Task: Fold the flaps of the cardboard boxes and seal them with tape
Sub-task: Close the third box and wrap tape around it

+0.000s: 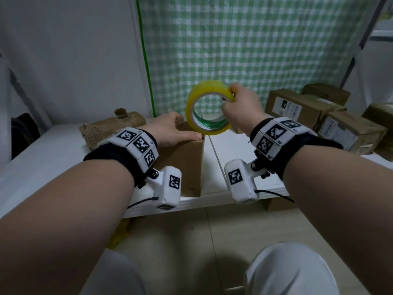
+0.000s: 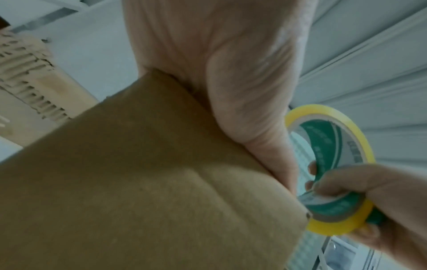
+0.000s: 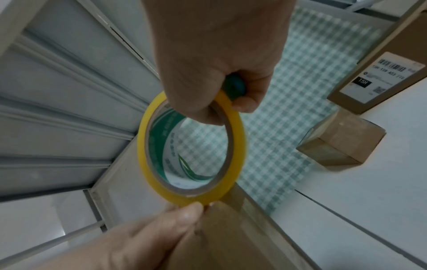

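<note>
A plain brown cardboard box (image 1: pixel 182 162) stands on the white table (image 1: pixel 234 158) near its front edge. My left hand (image 1: pixel 170 129) lies flat on the box's top, fingers straight, thumb along the near right edge. My right hand (image 1: pixel 238 103) grips a yellow tape roll (image 1: pixel 207 108) by its upper right rim and holds it upright, its lower rim at the box's far right top corner. In the right wrist view the tape roll (image 3: pixel 191 151) hangs below my right hand (image 3: pixel 215 73) and meets my left hand's fingertips (image 3: pixel 184 213) on the box (image 3: pixel 231 237). The left wrist view shows the box (image 2: pixel 138 182) under my left hand (image 2: pixel 231 82).
Several taped brown parcels with labels (image 1: pixel 306 109) sit at the table's right. A crumpled roll of corrugated cardboard (image 1: pixel 106 128) lies at the left rear. A green checked curtain (image 1: pixel 255 50) hangs behind. A small box (image 3: pixel 342 140) stands further back on the table.
</note>
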### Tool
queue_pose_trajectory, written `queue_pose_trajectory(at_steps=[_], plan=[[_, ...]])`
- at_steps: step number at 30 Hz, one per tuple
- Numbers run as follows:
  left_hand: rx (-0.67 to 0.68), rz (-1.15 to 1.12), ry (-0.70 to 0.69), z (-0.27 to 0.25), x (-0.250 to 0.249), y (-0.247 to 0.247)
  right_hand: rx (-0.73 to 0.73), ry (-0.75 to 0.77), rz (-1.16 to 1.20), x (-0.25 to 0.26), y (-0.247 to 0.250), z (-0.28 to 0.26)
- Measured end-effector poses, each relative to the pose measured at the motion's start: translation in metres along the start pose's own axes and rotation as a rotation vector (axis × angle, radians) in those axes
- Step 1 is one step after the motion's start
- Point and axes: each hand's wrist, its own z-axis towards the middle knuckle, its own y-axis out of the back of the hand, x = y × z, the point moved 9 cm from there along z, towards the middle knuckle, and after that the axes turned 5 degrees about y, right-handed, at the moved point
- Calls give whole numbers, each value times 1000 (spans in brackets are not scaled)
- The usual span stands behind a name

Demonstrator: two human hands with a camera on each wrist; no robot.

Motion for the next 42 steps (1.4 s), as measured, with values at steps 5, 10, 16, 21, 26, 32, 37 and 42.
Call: queue_pose_trajectory(at_steps=[5,10,16,21,26,32,37,42], plan=[[-15,62,-33,-1,-14,-3,-18,66,-107,10,21,5],[10,20,24,0,-3,-3,-12,78,-278,-4,42,0],[5,48,23,2,-2,-3,61,30,-304,-29,31,-11],[17,53,26,2,1,-3,78,-10,-290,-49,14,-21],[31,34,22,2,2,-4,102,-85,-237,-70,-5,-29],[47,73,-11,2,1,-6,137,-132,-167,-79,-30,-45],[104,310,-87,3,-4,-15,125,-130,-212,-72,-29,-48],[151,382,-76,2,-5,-16,123,-80,-301,-54,-21,-44]])
